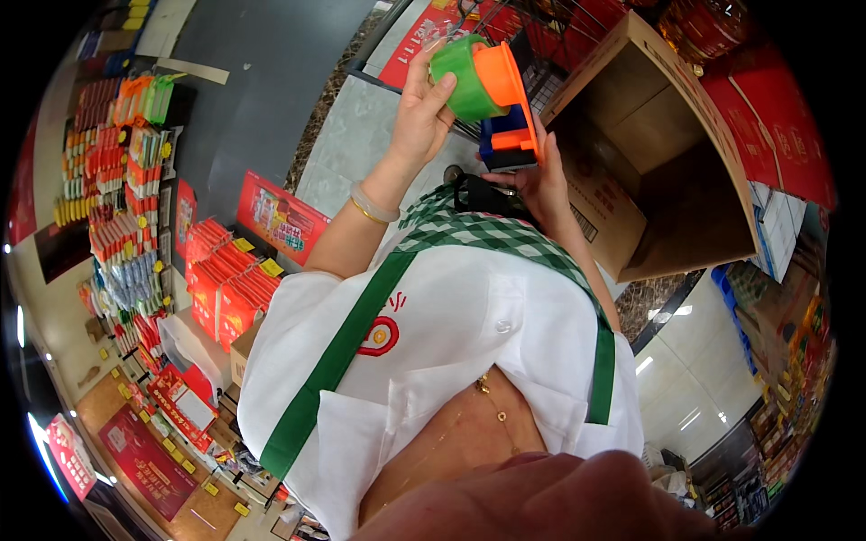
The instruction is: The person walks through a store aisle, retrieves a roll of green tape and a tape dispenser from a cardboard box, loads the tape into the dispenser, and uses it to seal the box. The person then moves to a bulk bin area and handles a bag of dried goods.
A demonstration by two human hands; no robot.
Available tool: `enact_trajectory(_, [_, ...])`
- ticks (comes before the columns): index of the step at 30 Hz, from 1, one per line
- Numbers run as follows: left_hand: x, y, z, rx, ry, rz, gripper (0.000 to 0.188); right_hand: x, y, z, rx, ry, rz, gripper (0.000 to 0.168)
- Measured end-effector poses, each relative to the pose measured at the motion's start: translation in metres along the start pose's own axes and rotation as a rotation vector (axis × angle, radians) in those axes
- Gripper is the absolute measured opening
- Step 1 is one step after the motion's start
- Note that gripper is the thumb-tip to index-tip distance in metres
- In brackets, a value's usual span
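Observation:
My left hand [421, 118] grips a roll of green packing tape [461, 84], its thumb on the roll's outer face. The roll sits against the round orange hub of a handheld tape dispenser [499, 76]; how far it is pushed on, I cannot tell. Below the hub are the dispenser's dark blue body and an orange tab. My right hand [547, 186] holds the dispenser by its lower end, with some fingers hidden behind it. Close by on the right, a large cardboard carton [703, 196] gapes open, bare brown inside.
A wire shopping cart [541, 84] stands just beyond my hands. Red cartons [771, 115] and bottles of oil [707, 27] are stacked past the box. To my left are red packages [226, 284] bound with a strap and shelves of packets [125, 230]. A dark grey mat [270, 88] covers the floor ahead.

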State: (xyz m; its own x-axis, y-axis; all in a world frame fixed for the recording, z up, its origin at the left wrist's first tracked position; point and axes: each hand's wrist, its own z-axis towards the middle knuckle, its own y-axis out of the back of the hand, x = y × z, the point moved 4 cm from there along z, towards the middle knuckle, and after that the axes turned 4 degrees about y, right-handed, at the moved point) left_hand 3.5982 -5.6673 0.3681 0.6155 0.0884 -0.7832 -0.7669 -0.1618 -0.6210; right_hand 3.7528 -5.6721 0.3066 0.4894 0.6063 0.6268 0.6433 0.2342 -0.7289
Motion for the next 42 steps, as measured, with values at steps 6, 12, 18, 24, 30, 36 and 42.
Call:
enact_trajectory(6, [-0.018, 0.012, 0.004, 0.007, -0.015, 0.152, 0.037, 0.011, 0.003, 0.003, 0.062, 0.047, 0.034, 0.051])
enact_trajectory(12, [-0.050, 0.050, 0.006, -0.059, -0.068, 0.054, 0.019, 0.009, 0.014, -0.001, -0.145, -0.029, -0.124, 0.045])
enact_trajectory(18, [-0.092, 0.041, -0.005, 0.398, 0.080, -0.097, 0.028, 0.010, 0.013, -0.001, -0.181, -0.051, -0.139, 0.045])
enact_trajectory(24, [-0.056, -0.002, -0.007, 0.668, 0.196, 0.563, 0.024, 0.011, 0.001, -0.003, -0.120, -0.279, -0.348, 0.040])
enact_trajectory(30, [-0.036, -0.037, -0.010, 0.925, 0.249, 1.124, 0.016, 0.028, -0.003, -0.007, -0.119, -0.362, -0.485, 0.045])
enact_trajectory(36, [-0.051, -0.054, -0.014, 0.907, -0.021, 1.372, 0.010, 0.049, 0.008, -0.003, -0.154, -0.325, -0.562, 0.047])
enact_trajectory(42, [-0.061, -0.067, -0.016, 0.925, -0.223, 1.456, 0.005, 0.073, -0.001, -0.002, -0.166, -0.308, -0.718, 0.046])
